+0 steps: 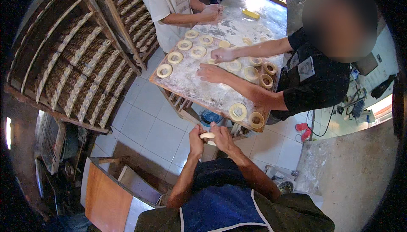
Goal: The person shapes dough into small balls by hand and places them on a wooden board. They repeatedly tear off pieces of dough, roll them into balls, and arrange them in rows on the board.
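Note:
In front of my waist, just off the near edge of the floured table (199, 88), my two hands hold a pale dough ring (207, 135) between them. My left hand (196, 140) has its fingers closed round the ring's left side. On the other side, my right hand (223, 138) grips it with bent fingers. Part of the ring is hidden behind the fingers. Nearest to my hands on the tabletop lie a dough ring (238, 112) and a browner ring (256, 120) by the right corner.
A co-worker in black (313, 71) leans over the table's right side, both hands among several dough rings. Another person in white (163, 11) works at the far left. Racks (76, 71) loaded with rings stand left. A yellow block (250, 14) lies far back; a wooden-topped cabinet (108, 198) stands lower left.

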A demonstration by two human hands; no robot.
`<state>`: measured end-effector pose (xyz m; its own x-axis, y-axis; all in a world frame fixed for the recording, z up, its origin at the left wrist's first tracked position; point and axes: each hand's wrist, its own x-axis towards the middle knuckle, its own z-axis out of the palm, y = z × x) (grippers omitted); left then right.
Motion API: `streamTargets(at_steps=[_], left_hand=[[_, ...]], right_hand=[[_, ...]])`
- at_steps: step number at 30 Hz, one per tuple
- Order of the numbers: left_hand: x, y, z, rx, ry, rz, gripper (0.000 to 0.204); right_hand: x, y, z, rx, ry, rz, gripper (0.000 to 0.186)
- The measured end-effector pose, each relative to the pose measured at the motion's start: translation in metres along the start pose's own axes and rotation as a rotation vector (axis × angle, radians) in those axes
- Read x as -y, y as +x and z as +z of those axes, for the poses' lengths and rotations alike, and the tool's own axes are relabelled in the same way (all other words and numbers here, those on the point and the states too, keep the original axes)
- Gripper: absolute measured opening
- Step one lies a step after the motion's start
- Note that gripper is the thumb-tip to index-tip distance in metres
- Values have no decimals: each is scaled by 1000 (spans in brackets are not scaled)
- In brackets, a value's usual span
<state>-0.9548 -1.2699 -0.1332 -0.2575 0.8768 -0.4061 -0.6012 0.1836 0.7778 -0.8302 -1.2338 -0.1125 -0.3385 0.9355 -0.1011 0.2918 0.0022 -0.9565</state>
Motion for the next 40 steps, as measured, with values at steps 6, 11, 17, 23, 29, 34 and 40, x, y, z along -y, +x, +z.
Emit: streamTargets(at_steps=[6,11,17,23,29,34,40], left_hand=[[4,3,0,134,-135,94,37],[6,6,1,84,846,762,31],[-2,5,7,131,163,90,37],[2,17,16,236,-52,222,39],[-4,11,30,117,843,645,40],[-12,16,48,84,860,697,46],[6,85,30,115,258,299,51]], right_hand=[[-7,-1,-4,-2,-98,-207,55],[11,1,-12,111,-418,-66,39],[17,-2,-22,67,13,-56,47],[2,4,-18,-37,82,-99,48],[-7,12,-40,129,-175,-105,46],[-16,18,-46,64,-184,-210,37],[26,43,-76,147,102,-10,43]])
